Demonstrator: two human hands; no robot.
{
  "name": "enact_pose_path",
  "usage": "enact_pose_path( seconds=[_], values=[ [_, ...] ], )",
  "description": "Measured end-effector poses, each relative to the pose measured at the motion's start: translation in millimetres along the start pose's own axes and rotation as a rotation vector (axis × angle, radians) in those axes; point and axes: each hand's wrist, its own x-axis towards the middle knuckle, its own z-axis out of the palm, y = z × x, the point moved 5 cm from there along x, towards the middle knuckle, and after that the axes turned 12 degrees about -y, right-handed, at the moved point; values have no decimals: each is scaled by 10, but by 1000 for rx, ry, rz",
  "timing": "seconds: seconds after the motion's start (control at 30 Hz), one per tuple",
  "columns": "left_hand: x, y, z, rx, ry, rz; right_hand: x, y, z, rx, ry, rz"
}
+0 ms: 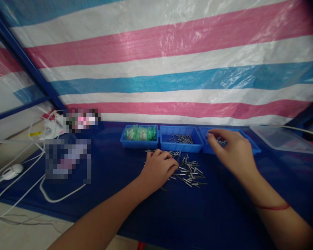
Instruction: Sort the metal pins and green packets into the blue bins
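Note:
A loose pile of metal blind rivets [190, 172] lies on the dark blue tabletop. My left hand [159, 166] rests on the left part of this pile, fingers curled and thumb drawn in; what lies under the fingertips is hidden. Over the right blue bin [254, 149] hovers my right hand [233, 149], thumb and forefinger close together in a pinch. Anything between them is too small to make out. Some rivets show in that bin behind the hand. The middle blue bin [167, 144] holds more rivets [184, 139].
Small green-and-clear plastic packets [142, 133] fill the left blue bin [138, 144]. A clear plastic lid [284, 139] lies at the right. White cables [52, 200] and a white mouse [14, 171] are on the left. A striped plastic sheet [156, 80] hangs behind the table.

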Motion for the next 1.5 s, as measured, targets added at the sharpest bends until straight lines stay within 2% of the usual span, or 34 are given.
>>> enact_pose_path(
  seconds=[0.2,0.43,0.57,0.67,0.83,0.97,1.27,1.37,1.5],
  values=[
    [-8,13,-23,-19,-14,43,-53,-257,43,65,-65,-187],
    [-14,32,-15,29,-25,44,-89,-385,91,124,-126,-271],
    [-4,40,-66,-28,40,47,-131,-504,107,311,-222,-347],
    [3,33,-127,-184,103,84,-179,-610,154,490,-342,-377],
    [4,-58,-158,-474,203,57,-232,-694,245,647,-460,-302],
    [6,-110,-97,-639,204,-16,-239,-699,254,714,-458,-224],
    [46,-146,-6,-1026,235,-18,-220,-657,279,861,-426,-106],
    [51,-138,-1,-1015,210,-21,-226,-659,296,916,-404,-82],
    [23,-85,-36,-834,191,-30,-254,-686,318,968,-389,-59]
  ],
)
